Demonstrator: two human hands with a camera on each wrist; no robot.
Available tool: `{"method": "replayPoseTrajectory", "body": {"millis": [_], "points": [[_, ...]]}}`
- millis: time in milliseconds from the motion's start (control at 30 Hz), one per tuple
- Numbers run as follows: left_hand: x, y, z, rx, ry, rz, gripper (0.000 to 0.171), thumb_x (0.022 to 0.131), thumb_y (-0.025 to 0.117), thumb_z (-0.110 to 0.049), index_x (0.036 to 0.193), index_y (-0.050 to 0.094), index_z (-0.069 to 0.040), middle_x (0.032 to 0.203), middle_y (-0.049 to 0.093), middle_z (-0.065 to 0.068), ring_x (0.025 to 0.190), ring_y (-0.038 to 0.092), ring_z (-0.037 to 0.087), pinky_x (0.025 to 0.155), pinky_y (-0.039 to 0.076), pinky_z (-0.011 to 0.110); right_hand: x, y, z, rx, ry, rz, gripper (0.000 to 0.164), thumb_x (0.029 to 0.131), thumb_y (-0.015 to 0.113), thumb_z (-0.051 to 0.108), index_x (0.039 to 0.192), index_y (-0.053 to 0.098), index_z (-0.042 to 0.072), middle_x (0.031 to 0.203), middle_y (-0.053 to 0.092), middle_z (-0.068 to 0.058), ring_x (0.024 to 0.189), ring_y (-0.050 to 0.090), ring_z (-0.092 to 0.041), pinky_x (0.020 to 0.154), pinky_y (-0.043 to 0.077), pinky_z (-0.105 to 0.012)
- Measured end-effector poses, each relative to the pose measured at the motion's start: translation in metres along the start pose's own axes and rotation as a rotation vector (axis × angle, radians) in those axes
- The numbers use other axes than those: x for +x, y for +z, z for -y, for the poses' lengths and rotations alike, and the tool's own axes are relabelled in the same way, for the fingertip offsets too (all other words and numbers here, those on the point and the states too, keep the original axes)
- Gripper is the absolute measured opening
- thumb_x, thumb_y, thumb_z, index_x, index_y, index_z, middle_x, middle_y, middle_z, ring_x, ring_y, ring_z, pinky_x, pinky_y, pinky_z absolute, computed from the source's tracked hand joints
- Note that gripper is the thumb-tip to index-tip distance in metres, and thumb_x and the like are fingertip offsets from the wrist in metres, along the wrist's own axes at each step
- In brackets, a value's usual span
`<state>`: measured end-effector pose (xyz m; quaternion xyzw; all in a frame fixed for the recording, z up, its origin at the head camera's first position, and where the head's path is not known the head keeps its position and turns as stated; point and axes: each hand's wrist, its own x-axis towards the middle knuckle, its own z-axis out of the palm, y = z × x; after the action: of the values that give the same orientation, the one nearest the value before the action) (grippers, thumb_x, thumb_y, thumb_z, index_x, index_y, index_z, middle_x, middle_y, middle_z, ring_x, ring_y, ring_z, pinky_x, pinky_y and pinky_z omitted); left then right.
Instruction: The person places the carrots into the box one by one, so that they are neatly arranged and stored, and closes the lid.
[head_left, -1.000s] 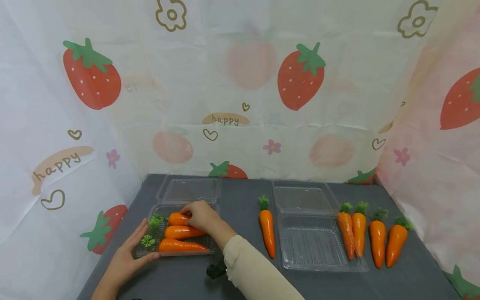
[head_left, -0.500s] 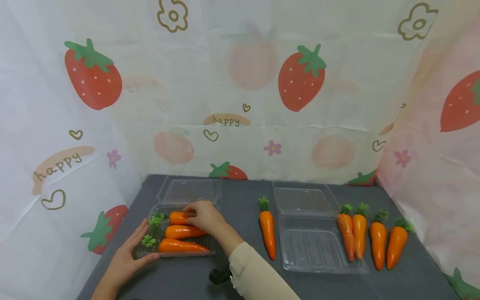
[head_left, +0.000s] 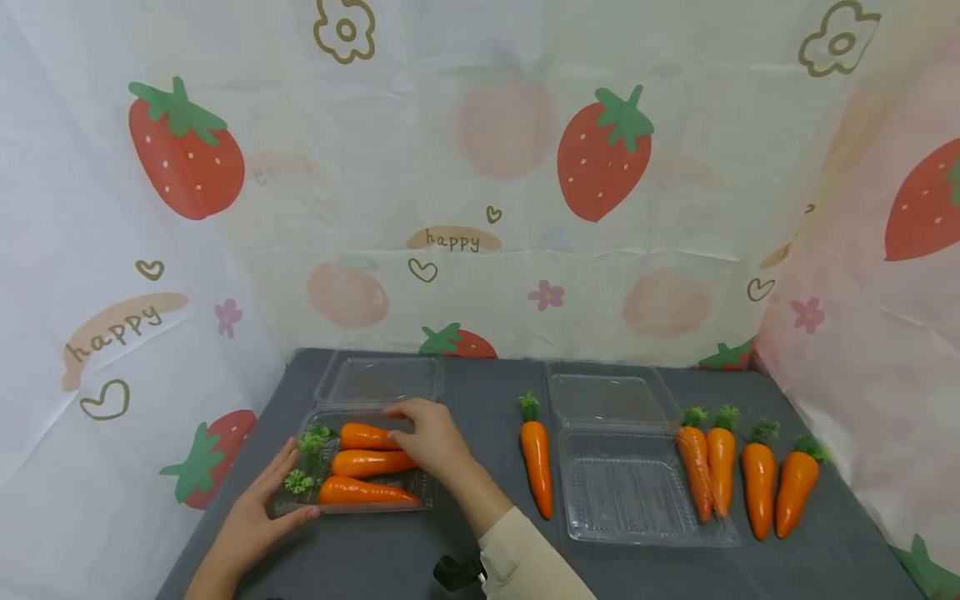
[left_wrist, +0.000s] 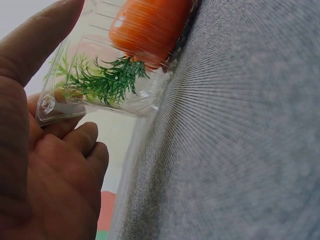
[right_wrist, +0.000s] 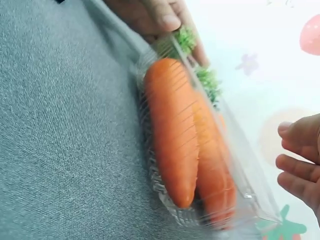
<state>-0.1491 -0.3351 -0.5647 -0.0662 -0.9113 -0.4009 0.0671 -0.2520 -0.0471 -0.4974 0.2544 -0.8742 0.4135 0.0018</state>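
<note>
A clear plastic clamshell box (head_left: 352,509) on the left holds three orange carrots with green tops: a front carrot (head_left: 363,491), a middle carrot (head_left: 371,462) and a rear carrot (head_left: 363,435). My left hand (head_left: 253,515) holds the box's near left corner, thumb along the front and fingers along the left side. Over the box's right end is my right hand (head_left: 435,437), overlapping the tip of the rear carrot in the head view. In the right wrist view the right hand (right_wrist: 302,160) shows bent fingers with nothing between them, apart from the carrots.
The left box's lid (head_left: 382,379) lies back behind it. A single carrot (head_left: 536,462) lies between it and a second clear box (head_left: 618,492). Two carrots overlap that box's right side, with another carrot (head_left: 758,487) and a further carrot (head_left: 797,492) beside them. Printed cloth surrounds the table.
My right hand has let go of the rear carrot and moved right, uncovering more of it. The left hand has stayed at the box corner.
</note>
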Motion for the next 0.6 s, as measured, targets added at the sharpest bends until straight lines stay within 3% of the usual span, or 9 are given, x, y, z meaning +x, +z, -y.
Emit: {"method": "replayPoseTrajectory", "body": {"millis": [200,367,600], "points": [[0.001,0.002,0.001,0.008,-0.003,0.002,0.098,0.084,0.085,-0.040,0.163,0.031,-0.017,0.172,0.019,0.000,0.141,0.010,-0.018,0.108,0.033,0.071,-0.016,-0.011,-0.001,0.027,-0.022,-0.096,0.034,0.096,0.073,0.017,0.130,0.072,0.021,0.131,0.069,0.005,0.122,0.063,-0.016,0.096,0.057,-0.035],[0.002,0.000,-0.003,-0.007,-0.005,0.003,0.097,0.085,0.084,-0.039,0.162,0.032,-0.015,0.172,0.019,0.003,0.149,0.014,-0.002,0.107,0.031,0.074,-0.026,-0.018,-0.006,0.038,-0.001,-0.163,0.036,0.095,0.075,0.017,0.131,0.072,0.019,0.129,0.070,0.004,0.119,0.065,-0.017,0.093,0.058,-0.036],[0.003,-0.001,-0.003,0.001,-0.009,0.001,0.097,0.084,0.084,-0.040,0.162,0.032,-0.015,0.172,0.019,0.002,0.150,0.014,0.001,0.105,0.033,0.074,-0.036,-0.024,-0.020,0.051,0.037,-0.315,0.044,0.090,0.080,0.012,0.132,0.069,0.017,0.131,0.068,-0.001,0.123,0.063,-0.023,0.099,0.056,-0.043]]}}
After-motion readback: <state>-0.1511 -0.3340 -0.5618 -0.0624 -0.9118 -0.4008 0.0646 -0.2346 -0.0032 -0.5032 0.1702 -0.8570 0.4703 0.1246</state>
